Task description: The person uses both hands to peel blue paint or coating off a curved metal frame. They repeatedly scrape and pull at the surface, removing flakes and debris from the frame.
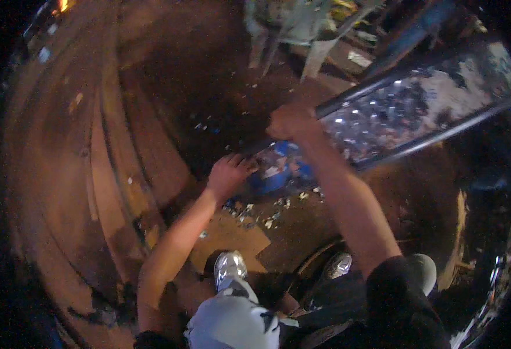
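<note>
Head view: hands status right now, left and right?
Left hand: open, fingers spread, at the low end of the long dark-framed tray of shiny scrap; contact unclear.
Right hand: closed, gripping the tray's upper frame rail.

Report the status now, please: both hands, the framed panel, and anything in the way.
Right hand grips top corner of framed panel. Left hand at its lower end, grip unclear. Blue container and scattered shards beneath.

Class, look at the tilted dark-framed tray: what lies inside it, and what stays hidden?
Inside the tray lie shiny crumpled scraps. The right hand covers its lower corner; its underside is unseen.
</note>
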A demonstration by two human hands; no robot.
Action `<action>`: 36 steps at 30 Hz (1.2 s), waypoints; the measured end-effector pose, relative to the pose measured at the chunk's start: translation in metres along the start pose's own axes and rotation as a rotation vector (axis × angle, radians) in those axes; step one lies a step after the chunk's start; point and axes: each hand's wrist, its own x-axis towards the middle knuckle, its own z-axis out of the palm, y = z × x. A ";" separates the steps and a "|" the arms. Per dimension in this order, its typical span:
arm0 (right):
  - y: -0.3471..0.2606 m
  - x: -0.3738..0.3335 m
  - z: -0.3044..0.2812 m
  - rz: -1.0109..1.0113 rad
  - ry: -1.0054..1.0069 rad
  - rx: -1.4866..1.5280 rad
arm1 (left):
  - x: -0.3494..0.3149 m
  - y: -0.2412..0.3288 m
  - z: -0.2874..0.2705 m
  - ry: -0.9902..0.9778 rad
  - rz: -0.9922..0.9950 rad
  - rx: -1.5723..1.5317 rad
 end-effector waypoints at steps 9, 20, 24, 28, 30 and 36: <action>-0.007 0.006 0.000 0.105 -0.073 -0.037 | 0.005 -0.012 -0.003 -0.216 0.291 0.204; 0.006 0.013 0.008 0.012 0.128 -0.081 | 0.034 0.002 -0.012 -0.048 0.391 0.086; -0.002 0.002 0.005 -0.190 0.278 -0.049 | 0.039 0.021 -0.021 -0.339 0.056 0.008; -0.016 -0.023 -0.014 -0.280 0.396 0.044 | 0.003 0.040 -0.011 0.033 -0.178 -0.030; -0.020 -0.035 -0.024 -0.278 0.373 0.097 | -0.026 0.052 -0.004 0.174 -0.283 -0.246; -0.013 -0.030 -0.024 -0.216 0.237 -0.033 | -0.154 0.052 -0.024 0.194 -0.841 -0.568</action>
